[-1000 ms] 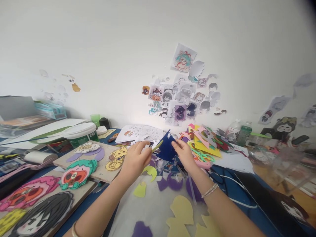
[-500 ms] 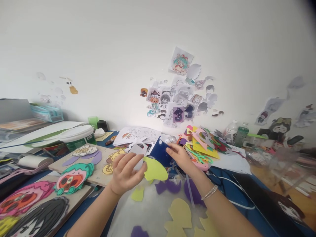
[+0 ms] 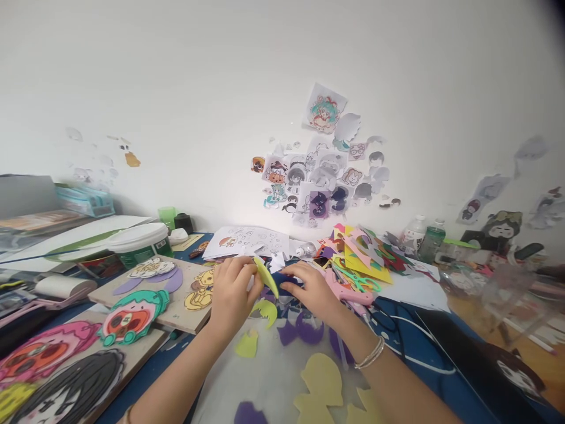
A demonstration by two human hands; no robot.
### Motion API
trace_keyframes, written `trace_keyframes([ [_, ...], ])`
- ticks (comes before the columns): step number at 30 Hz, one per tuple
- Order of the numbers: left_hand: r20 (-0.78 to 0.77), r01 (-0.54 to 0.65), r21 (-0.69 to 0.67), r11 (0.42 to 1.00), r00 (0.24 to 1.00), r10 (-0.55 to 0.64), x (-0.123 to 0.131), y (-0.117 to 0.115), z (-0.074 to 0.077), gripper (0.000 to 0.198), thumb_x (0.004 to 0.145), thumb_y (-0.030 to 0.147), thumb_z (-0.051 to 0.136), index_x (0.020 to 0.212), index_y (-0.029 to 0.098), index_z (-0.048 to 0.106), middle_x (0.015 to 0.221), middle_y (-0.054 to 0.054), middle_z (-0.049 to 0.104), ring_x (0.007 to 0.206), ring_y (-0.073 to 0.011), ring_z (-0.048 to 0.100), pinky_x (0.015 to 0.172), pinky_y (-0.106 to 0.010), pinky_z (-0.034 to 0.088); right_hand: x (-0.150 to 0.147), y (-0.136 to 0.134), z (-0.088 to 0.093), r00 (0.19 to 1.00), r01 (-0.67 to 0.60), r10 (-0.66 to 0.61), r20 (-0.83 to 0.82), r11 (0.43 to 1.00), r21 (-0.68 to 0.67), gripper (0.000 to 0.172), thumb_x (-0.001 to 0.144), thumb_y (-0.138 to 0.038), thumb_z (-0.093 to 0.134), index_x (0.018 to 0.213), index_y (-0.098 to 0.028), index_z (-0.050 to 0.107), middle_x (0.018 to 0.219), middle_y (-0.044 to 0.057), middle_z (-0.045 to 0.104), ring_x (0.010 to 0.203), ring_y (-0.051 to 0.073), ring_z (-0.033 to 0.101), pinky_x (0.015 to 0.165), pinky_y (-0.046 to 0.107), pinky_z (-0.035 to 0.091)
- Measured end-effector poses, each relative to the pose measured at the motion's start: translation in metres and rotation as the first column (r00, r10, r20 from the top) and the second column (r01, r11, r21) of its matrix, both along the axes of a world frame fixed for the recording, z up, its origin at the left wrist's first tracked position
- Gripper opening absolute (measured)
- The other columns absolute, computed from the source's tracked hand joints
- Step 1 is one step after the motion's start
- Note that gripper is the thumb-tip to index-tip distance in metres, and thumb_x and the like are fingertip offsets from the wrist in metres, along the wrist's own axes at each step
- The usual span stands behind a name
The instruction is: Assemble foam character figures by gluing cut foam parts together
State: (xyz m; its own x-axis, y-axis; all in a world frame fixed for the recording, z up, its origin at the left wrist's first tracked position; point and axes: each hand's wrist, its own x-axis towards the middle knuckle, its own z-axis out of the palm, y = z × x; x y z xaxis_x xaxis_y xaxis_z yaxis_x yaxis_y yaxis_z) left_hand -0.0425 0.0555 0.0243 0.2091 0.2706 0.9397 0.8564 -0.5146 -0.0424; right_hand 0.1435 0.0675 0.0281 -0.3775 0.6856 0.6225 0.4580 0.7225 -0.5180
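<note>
My left hand (image 3: 236, 290) pinches a lime-green cutout (image 3: 266, 277), seen nearly edge-on. To its right, my right hand (image 3: 309, 288) has thumb and fingertips at a dark blue sheet (image 3: 279, 284), mostly hidden among the pieces behind the hands. A smaller lime-green scrap (image 3: 266, 310) with a jagged edge lies just below the left fingers, and another lime piece (image 3: 247, 343) is nearer me. On the pale translucent mat (image 3: 273, 383) are purple cutouts (image 3: 309, 328) and pale yellow cutouts (image 3: 322, 383).
A pink glue gun (image 3: 348, 292) and green scissors (image 3: 359, 281) lie right of my right hand, before coloured sheets (image 3: 353, 250). White cable (image 3: 424, 359) crosses the blue table. At left are boards with character cutouts (image 3: 132, 318) and a white-lidded tub (image 3: 141, 241).
The dark blue sheet has dropped from upright to low behind my hands. My right hand moved left and down. The lime cutout has turned edge-on, and my left hand shifted right and away.
</note>
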Motion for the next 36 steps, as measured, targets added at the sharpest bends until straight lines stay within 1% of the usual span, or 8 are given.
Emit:
trace_keyframes([
  [4,0.059,0.018,-0.057,0.998,0.998,-0.015,0.001,0.002,-0.001,0.006,0.078,0.013,0.05,0.073,0.017,0.051,0.084,-0.008,0.059,0.079,-0.0215,0.053,0.068,-0.034,0.04,0.004,0.006,-0.001,0.982,0.181,-0.181,-0.055,0.983,-0.003,0.014,0.079,-0.02,0.056,0.088,-0.017,0.066,0.082,0.007,0.064,0.08,0.021,0.058,0.072,0.033,0.045],
  [6,0.106,0.023,-0.076,0.997,0.994,-0.015,0.001,0.003,-0.001,0.008,0.079,0.014,0.048,0.072,0.017,0.051,0.083,-0.008,0.057,0.079,-0.0215,0.052,0.068,-0.034,0.04,0.008,0.009,-0.003,0.97,0.202,-0.209,-0.123,0.977,-0.065,0.019,0.078,-0.026,0.057,0.092,-0.016,0.066,0.087,0.009,0.064,0.082,0.022,0.059,0.073,0.034,0.046],
  [10,0.173,0.03,-0.13,0.991,0.985,-0.008,0.002,0.003,-0.002,0.009,0.08,0.016,0.045,0.072,0.017,0.05,0.083,-0.007,0.056,0.081,-0.0218,0.051,0.069,-0.034,0.041,0.009,0.013,-0.008,0.969,0.097,-0.137,-0.208,0.977,-0.192,0.03,0.075,-0.034,0.061,0.1,-0.018,0.065,0.096,0.009,0.064,0.089,0.022,0.06,0.08,0.036,0.047],
  [14,0.187,0.092,-0.192,0.977,0.981,-0.055,0.004,0.002,-0.003,0.009,0.081,0.015,0.044,0.073,0.018,0.048,0.085,-0.007,0.055,0.082,-0.0207,0.05,0.069,-0.033,0.041,0.006,0.013,-0.011,0.967,0.044,-0.094,-0.238,0.978,-0.206,0.034,0.072,-0.035,0.064,0.103,-0.021,0.065,0.101,0.007,0.064,0.093,0.022,0.058,0.085,0.038,0.045],
  [17,0.191,0.179,-0.231,0.956,0.972,-0.136,0.006,-0.001,-0.002,0.009,0.082,0.015,0.044,0.074,0.019,0.046,0.088,-0.007,0.053,0.084,-0.0194,0.05,0.071,-0.032,0.042,0.006,0.013,-0.01,0.953,0.023,-0.096,-0.288,0.969,-0.246,0.035,0.075,-0.037,0.062,0.107,-0.022,0.063,0.109,0.008,0.062,0.1,0.023,0.057,0.09,0.04,0.043],
  [23,0.181,0.362,-0.287,0.887,0.93,-0.321,0.008,-0.007,0.001,0.01,0.083,0.014,0.044,0.076,0.02,0.048,0.09,-0.005,0.053,0.084,-0.0174,0.049,0.072,-0.031,0.042,0.005,0.013,-0.008,0.891,-0.214,0.04,-0.451,0.915,-0.342,0.038,0.075,-0.038,0.062,0.109,-0.022,0.058,0.117,0.009,0.061,0.113,0.023,0.053,0.098,0.041,0.038],
  [31,0.248,0.505,-0.343,0.792,0.862,-0.442,0.012,-0.012,0.003,0.011,0.085,0.016,0.042,0.077,0.021,0.049,0.094,-0.006,0.056,0.089,-0.0176,0.052,0.076,-0.031,0.044,0.003,0.008,-0.002,0.853,-0.33,0.086,-0.515,0.853,-0.404,0.048,0.073,-0.047,0.063,0.113,-0.022,0.055,0.12,0.01,0.058,0.116,0.023,0.05,0.1,0.041,0.037],
  [36,0.293,0.495,-0.382,0.78,0.866,-0.406,0.014,-0.015,0.005,0.012,0.085,0.018,0.042,0.075,0.021,0.047,0.091,-0.006,0.058,0.085,-0.0179,0.054,0.07,-0.031,0.045,0.003,0.003,0.001,0.881,-0.295,0.073,-0.468,0.858,-0.421,0.04,0.075,-0.044,0.061,0.109,-0.021,0.058,0.115,0.009,0.061,0.115,0.022,0.051,0.098,0.038,0.04],
])
